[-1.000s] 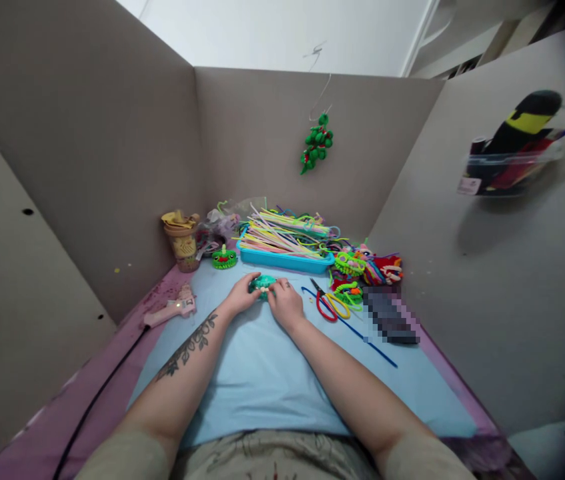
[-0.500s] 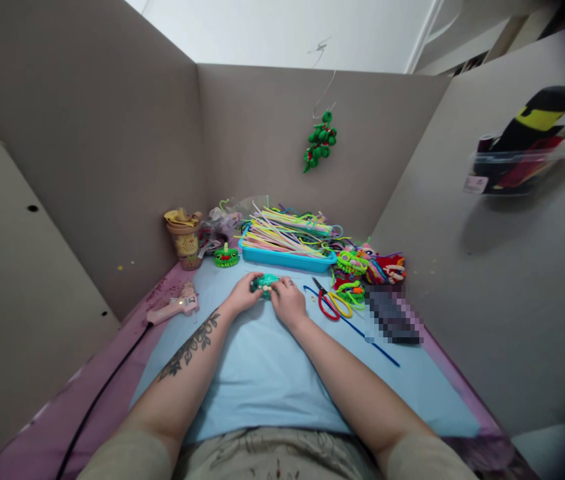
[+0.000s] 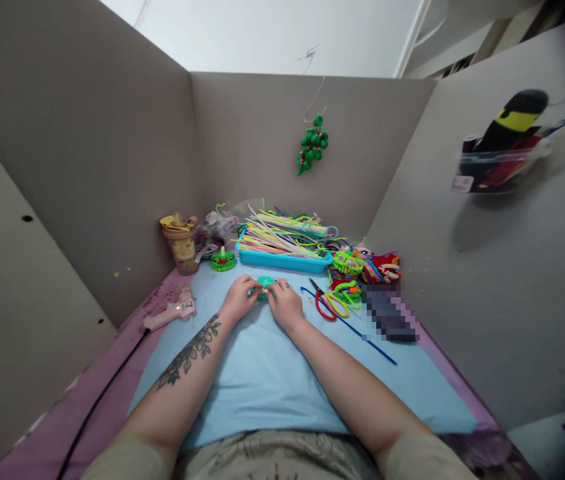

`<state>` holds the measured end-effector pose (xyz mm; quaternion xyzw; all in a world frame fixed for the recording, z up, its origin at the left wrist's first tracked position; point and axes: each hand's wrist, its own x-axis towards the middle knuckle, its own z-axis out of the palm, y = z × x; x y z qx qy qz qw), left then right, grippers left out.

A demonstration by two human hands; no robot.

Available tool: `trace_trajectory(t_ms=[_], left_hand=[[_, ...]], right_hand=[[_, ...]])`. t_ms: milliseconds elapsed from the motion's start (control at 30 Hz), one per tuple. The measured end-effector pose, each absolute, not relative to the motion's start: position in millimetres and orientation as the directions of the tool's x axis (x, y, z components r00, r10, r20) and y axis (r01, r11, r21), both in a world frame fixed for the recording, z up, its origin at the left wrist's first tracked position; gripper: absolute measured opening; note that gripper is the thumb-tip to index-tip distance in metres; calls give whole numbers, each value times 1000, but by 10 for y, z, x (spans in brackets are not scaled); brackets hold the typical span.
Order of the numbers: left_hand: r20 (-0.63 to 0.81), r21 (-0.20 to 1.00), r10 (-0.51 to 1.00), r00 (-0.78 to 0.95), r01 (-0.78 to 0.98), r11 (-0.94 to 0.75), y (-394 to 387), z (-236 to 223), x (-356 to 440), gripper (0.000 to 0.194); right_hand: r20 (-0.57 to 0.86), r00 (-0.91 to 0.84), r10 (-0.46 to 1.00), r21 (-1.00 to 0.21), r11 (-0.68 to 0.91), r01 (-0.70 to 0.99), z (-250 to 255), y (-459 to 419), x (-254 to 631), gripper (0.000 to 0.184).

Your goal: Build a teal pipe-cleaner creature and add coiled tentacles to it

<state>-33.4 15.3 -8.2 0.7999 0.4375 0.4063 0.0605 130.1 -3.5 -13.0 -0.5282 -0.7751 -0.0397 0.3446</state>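
Note:
A small teal craft piece, which looks fuzzy like pipe cleaner, sits on the blue cloth between my hands. My left hand grips its left side, fingers bent inward. On the right side, my right hand has its fingers closed on the same piece. Both sets of fingertips nearly meet over a tiny pale bit at its front, too small to name. Just right of my right hand lie scissors with one red and one yellow handle, beside a dark blue pipe cleaner.
Behind my hands stands a blue tray heaped with pipe cleaners. A green frog-like craft and a lidded cup are at left. Nearer is a pink glue gun with a black cord. Colourful finished pieces and a blurred dark object lie right.
My left hand's fingers have shifted inward to the front of the teal piece, closer to the right fingertips. The whole view has moved slightly.

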Motion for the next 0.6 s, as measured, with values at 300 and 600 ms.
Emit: trace_trajectory(t_ms=[300, 600], left_hand=[[589, 360, 729, 349, 695, -622, 139, -57, -293, 10], [579, 337, 738, 345, 724, -602, 159, -86, -264, 8]], right_hand=[[540, -180, 822, -287, 381, 879, -148, 9, 1279, 12], [491, -117, 863, -316, 302, 899, -139, 40, 1230, 15]])
